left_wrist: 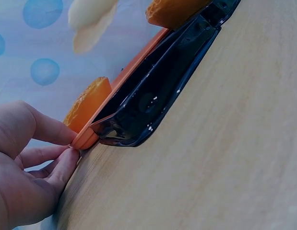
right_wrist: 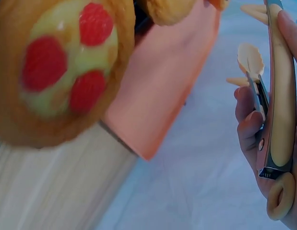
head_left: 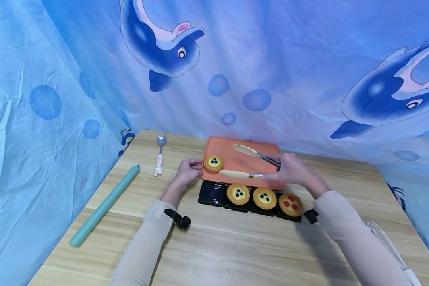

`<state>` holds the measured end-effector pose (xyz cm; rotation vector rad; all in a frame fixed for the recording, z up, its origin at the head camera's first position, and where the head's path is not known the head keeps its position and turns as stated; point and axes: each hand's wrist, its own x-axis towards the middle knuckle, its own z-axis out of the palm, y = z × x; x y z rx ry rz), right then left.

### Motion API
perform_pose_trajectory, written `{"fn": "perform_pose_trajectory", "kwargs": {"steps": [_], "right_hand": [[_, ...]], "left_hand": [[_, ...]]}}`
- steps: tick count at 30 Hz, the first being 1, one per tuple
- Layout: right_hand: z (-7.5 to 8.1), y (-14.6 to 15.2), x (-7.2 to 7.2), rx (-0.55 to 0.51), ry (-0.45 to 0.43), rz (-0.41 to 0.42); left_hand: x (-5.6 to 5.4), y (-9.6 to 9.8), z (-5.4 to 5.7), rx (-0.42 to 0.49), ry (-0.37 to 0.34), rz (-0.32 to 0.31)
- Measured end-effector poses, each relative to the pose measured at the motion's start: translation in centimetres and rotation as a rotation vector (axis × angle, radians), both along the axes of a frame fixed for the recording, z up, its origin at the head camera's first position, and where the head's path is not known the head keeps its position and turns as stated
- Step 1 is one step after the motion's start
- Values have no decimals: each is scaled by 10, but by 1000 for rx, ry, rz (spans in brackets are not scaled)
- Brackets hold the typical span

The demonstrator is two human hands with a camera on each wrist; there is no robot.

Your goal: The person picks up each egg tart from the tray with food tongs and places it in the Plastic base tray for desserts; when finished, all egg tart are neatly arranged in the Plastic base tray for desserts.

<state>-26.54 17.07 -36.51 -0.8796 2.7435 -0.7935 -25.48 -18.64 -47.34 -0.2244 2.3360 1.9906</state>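
Note:
My left hand pinches the left rim of the orange tray between thumb and fingers, as the left wrist view also shows. My right hand grips cream-tipped tongs, their two arms spread apart over the tray. On the tray's left side sits a tart with blueberries, beside the nearer tong tip. A row of black plastic boxes stands along the tray's front edge. The leftmost box is empty; the others hold a blueberry tart, another blueberry tart and a raspberry tart.
A green rolling pin lies along the table's left side, near a spoon with a rabbit handle. At the right edge lies a whisk. Blue curtains with printed dolphins hang behind the wooden table.

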Motion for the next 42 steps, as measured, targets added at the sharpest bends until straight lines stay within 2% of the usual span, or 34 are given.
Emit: {"fn": "perform_pose_trajectory", "kwargs": {"steps": [3, 6, 11, 15, 19, 23, 36, 42], "right_hand": [[-7, -12, -8, 8, 23, 13], [-13, -23, -12, 3, 11, 30], [-17, -37, -12, 8, -3, 61], [-18, -44, -13, 20, 47, 63], [-21, -50, -15, 33, 57, 47], [-24, -55, -15, 43, 30, 27], [-27, -59, -16, 48, 35, 18], [-19, -58, -16, 7, 54, 42]], "left_hand": [[-1, 0, 0, 3, 3, -1], [-1, 1, 0, -3, 3, 0], [-3, 4, 3, -10, -1, -2], [-3, 6, 6, -5, 5, 3], [-4, 6, 6, -3, 2, 1], [-4, 5, 5, -8, -4, 1], [-2, 4, 4, -20, -20, 11], [-1, 1, 2, -13, -7, 19]]}}
